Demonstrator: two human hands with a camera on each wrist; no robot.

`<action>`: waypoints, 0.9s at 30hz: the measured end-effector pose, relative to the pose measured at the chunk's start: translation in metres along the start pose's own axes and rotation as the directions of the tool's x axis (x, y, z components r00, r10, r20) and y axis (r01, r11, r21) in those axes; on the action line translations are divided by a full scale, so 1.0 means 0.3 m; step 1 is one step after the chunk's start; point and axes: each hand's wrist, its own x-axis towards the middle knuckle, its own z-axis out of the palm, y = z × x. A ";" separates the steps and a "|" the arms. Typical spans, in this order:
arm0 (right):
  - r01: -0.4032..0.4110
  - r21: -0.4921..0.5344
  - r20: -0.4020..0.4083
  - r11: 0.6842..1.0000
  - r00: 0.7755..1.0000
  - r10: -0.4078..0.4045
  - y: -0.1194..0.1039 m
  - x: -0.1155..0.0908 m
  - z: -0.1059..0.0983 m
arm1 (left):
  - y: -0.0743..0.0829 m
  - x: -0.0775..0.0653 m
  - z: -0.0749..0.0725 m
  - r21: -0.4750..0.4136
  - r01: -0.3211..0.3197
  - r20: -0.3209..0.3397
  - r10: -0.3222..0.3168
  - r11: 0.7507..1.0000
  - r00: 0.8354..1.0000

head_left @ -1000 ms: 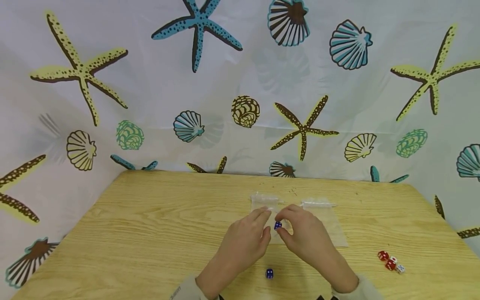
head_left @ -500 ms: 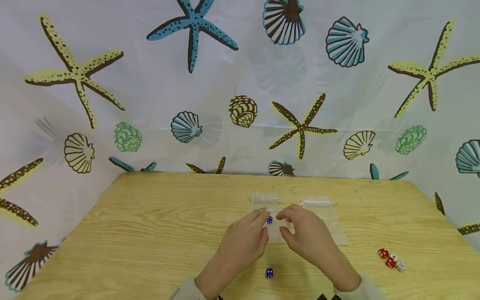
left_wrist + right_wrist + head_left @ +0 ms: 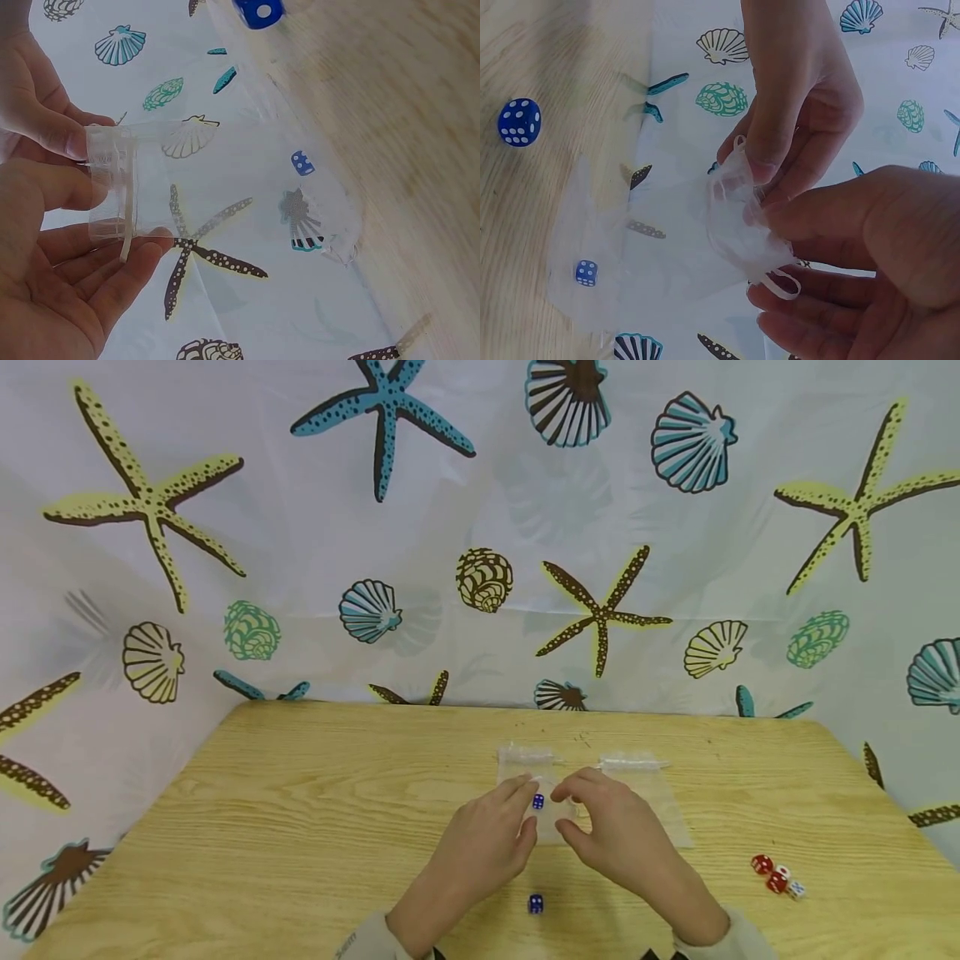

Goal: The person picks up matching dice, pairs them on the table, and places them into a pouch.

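A sheer white drawstring bag (image 3: 667, 240) hangs between both hands, one blue die (image 3: 586, 273) with white pips resting near its bottom. My left hand (image 3: 483, 839) grips one side of the bag's mouth, its thumb against the sheer fabric in the left wrist view. Opposite it, my right hand (image 3: 618, 827) pinches the other side of the mouth between thumb and fingers. Small cord loops stick out at the mouth in the right wrist view. Nearer to me, a second blue die (image 3: 536, 904) lies on the table, apart from both hands.
Several red and white dice (image 3: 777, 882) sit in a cluster on the wooden table (image 3: 300, 810), to the right. Past the hands, sheer material with gathered edges (image 3: 633, 763) lies on the tabletop. A curtain (image 3: 420, 535) printed with shells and starfish surrounds the table.
One second ago the right fingertips held a blue die above the bag. They have let it go, and it now lies inside. The left hand has barely moved.
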 end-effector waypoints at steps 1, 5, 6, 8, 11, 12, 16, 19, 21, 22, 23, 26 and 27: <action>0.005 -0.002 -0.001 1.000 1.000 -0.005 -0.002 -0.001 -0.003 | 0.000 0.000 -0.001 -0.001 0.000 0.000 0.000 1.000 1.000; 0.013 -0.013 -0.007 1.000 1.000 -0.013 -0.011 -0.007 -0.016 | 0.001 -0.001 -0.004 -0.010 0.001 0.004 -0.001 1.000 1.000; 0.013 -0.019 -0.011 1.000 1.000 -0.013 -0.013 -0.008 -0.019 | 0.001 -0.001 -0.004 -0.011 0.001 0.005 -0.001 1.000 1.000; 0.007 -0.022 -0.018 1.000 1.000 -0.007 -0.019 -0.013 -0.027 | 0.002 -0.001 -0.005 -0.014 0.003 0.006 -0.003 1.000 1.000; -0.007 -0.024 -0.034 1.000 0.999 0.006 -0.033 -0.023 -0.043 | 0.002 0.000 -0.005 -0.010 0.006 0.005 -0.005 1.000 1.000; -0.015 -0.020 -0.036 1.000 0.999 0.015 -0.039 -0.028 -0.049 | 0.001 0.000 -0.005 -0.008 0.006 0.005 -0.006 1.000 1.000; -0.023 0.015 -0.018 1.000 1.000 0.023 -0.053 -0.061 -0.068 | 0.001 0.000 -0.001 0.002 0.011 0.012 -0.011 1.000 1.000; -0.007 0.071 0.043 0.997 0.999 0.004 -0.046 -0.092 -0.060 | 0.001 -0.001 0.000 0.002 0.009 0.008 -0.009 1.000 1.000; 0.008 0.109 0.097 0.994 0.995 -0.019 -0.036 -0.112 -0.039 | 0.000 -0.002 0.002 0.005 0.005 0.001 -0.005 1.000 1.000; 0.015 0.126 0.125 0.992 0.992 -0.031 -0.030 -0.121 -0.025 | 0.000 -0.002 0.002 0.005 0.002 -0.004 -0.002 1.000 1.000; 0.016 0.140 0.154 0.990 0.987 -0.037 -0.024 -0.129 -0.010 | 0.000 -0.002 0.002 0.004 0.002 -0.005 -0.002 1.000 1.000; -0.007 0.160 0.231 0.987 0.973 -0.030 -0.011 -0.146 0.037 | 0.002 -0.002 0.001 0.005 0.005 0.002 -0.005 1.000 1.000; -0.017 0.162 0.254 0.987 0.967 -0.025 -0.007 -0.149 0.052 | 0.003 -0.002 0.000 0.004 0.007 0.007 -0.007 1.000 1.000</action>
